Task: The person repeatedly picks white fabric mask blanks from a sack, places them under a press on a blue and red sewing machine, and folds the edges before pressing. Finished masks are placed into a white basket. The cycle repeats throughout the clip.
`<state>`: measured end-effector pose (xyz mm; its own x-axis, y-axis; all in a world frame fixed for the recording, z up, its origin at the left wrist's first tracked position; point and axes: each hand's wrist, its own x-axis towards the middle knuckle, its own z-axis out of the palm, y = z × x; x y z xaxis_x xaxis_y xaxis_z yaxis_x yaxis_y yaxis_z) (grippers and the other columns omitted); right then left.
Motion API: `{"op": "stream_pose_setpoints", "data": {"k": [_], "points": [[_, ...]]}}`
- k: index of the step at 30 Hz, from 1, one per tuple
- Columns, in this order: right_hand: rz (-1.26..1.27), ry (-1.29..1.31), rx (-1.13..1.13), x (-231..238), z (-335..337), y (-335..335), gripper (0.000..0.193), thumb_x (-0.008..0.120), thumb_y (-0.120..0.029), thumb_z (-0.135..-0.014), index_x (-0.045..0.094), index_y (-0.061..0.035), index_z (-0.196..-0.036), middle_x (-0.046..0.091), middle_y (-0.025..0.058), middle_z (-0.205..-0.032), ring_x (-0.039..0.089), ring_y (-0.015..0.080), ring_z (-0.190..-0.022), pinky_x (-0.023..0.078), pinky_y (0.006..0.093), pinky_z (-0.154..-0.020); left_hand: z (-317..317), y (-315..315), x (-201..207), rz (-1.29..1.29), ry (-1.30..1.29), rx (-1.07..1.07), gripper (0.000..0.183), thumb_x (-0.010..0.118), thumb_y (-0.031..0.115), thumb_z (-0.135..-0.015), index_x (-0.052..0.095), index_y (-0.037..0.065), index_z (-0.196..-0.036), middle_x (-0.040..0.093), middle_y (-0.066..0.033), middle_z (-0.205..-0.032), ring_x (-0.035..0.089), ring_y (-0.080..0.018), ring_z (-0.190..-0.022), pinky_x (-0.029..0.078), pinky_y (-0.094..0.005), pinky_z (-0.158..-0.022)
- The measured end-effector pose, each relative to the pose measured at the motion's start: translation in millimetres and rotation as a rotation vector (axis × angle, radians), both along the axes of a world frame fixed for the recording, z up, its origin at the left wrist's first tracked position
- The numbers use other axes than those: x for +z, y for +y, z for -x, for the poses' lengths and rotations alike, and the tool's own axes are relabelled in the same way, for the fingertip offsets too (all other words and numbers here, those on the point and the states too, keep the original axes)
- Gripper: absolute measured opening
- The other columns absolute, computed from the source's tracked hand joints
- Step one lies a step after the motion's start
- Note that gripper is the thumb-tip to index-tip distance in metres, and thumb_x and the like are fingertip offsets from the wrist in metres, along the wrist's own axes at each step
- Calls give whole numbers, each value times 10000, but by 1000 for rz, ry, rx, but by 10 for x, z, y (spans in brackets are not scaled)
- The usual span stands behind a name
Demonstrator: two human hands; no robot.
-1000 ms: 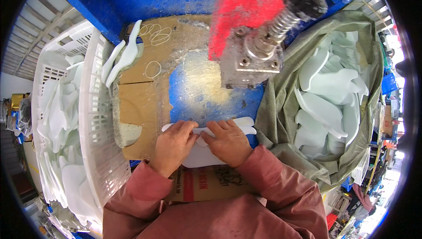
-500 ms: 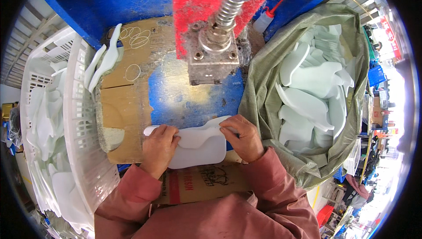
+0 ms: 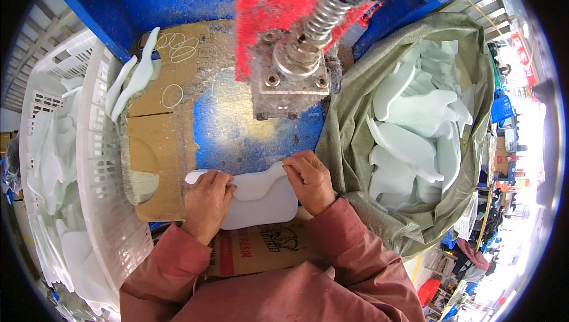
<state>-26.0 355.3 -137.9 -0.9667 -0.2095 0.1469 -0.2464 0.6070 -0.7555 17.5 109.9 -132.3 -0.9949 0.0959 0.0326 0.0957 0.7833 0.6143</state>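
A white moulded plastic sheet [image 3: 261, 210] with a wavy raised upper edge lies across the near side of the blue work surface [image 3: 237, 138]. My left hand [image 3: 207, 200] grips its left end, with thumb and fingers closed on the edge. At the right end, my right hand [image 3: 310, 183] pinches the edge between thumb and fingertips. Beyond the hands hangs a metal press head [image 3: 290, 82] on a red machine arm [image 3: 267, 8], apart from the sheet.
On the left stands a white slatted crate [image 3: 109, 162] of similar white pieces. An olive cloth sack [image 3: 344, 132] at right holds several more. Two narrow pieces [image 3: 136, 82] and thin white rings [image 3: 172, 95] lie on cardboard [image 3: 154, 144]. A printed carton [image 3: 267, 251] sits below the sheet.
The whole view has shifted slightly, so the press head appears farther right. Both hands keep their hold on the plastic sheet, and the right fingers sit nearer the tip of its edge.
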Motion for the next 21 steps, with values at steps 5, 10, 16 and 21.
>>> {"op": "stream_pose_setpoints", "data": {"k": [5,10,16,21], "points": [[-12,17,3,-46,12,-11,124,713,4,-918,714,-31,-1036,669,119,-1024,685,299,-852,552,384,-727,4,7,10,1,-4,10,160,764,77,-843,666,44,-965,678,-113,-901,682,-338,-838,544,-452,-708],[-65,62,20,-102,10,-33,123,718,-3,-911,710,-27,-1031,661,130,-1014,682,329,-865,561,403,-739,1,10,-2,-2,5,8,163,764,80,-848,670,42,-975,680,-122,-902,681,-345,-819,541,-457,-704],[-152,107,71,-124,20,-19,132,712,-2,-896,706,-29,-1025,653,133,-999,674,340,-883,565,410,-751,-31,12,128,-16,18,4,205,757,90,-861,679,55,-1048,685,-129,-920,689,-343,-817,546,-456,-704],[-232,120,82,-116,10,-36,160,712,13,-883,699,-32,-1036,650,130,-1007,674,342,-899,567,409,-757,-96,284,278,-84,94,-36,173,704,97,-891,667,71,-1058,669,-118,-897,690,-325,-785,557,-448,-673]]}}
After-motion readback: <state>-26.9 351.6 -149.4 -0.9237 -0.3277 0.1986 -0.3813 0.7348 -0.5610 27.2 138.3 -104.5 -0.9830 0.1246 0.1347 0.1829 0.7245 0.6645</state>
